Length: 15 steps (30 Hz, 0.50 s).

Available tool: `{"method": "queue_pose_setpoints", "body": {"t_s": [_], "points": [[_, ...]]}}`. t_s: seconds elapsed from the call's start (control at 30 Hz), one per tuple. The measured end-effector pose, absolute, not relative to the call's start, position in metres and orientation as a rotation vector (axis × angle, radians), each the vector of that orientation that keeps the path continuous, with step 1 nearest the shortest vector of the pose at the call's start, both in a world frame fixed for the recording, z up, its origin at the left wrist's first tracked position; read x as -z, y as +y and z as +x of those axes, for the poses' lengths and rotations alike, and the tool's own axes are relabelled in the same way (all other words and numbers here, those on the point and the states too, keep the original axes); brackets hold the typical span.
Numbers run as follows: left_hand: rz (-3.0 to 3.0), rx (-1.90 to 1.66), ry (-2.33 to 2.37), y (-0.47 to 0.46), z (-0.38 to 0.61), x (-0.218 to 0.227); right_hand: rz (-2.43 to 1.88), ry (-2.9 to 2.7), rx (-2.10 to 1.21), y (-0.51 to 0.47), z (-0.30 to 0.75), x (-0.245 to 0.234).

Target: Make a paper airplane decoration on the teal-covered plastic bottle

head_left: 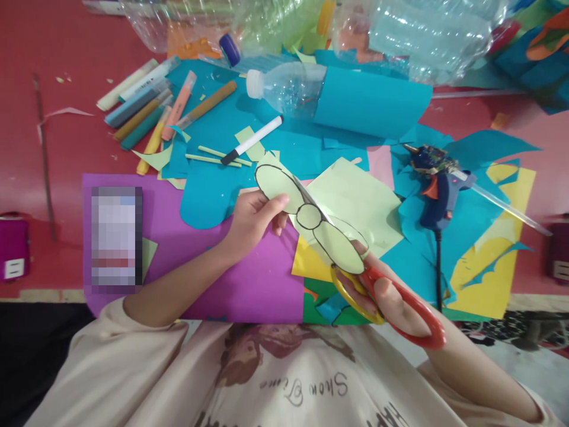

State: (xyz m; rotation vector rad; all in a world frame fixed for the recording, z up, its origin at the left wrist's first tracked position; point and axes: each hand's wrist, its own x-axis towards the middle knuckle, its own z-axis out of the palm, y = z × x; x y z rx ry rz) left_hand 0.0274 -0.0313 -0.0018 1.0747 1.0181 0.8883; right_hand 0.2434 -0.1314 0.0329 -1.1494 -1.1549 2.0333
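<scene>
My left hand (253, 222) pinches a pale green paper shape (284, 190) drawn with a black outline of lobes around a small circle. My right hand (391, 296) grips scissors with red and yellow handles (418, 314), fingers through the loops. The blades (313, 204) run up across the paper shape, partly behind it. Both hands hover above a purple sheet (200, 255) and a pale green sheet (360, 201).
A plastic bottle wrapped in blue paper (347, 98) lies at the back. A black-capped white marker (253, 139), several coloured markers (146, 110) and a blue glue gun (438, 184) rest on blue and yellow paper scraps. A phone (116, 237) lies on the purple sheet.
</scene>
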Motion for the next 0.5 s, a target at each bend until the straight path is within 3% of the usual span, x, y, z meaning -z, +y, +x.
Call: {"method": "queue_pose_setpoints", "body": {"t_s": [0.5], "points": [[1.08,-0.873,1.035,-0.0289,0.0274,0.0007,-1.21,-1.042,-2.042,-0.1335,0.2412,-0.0362]]}}
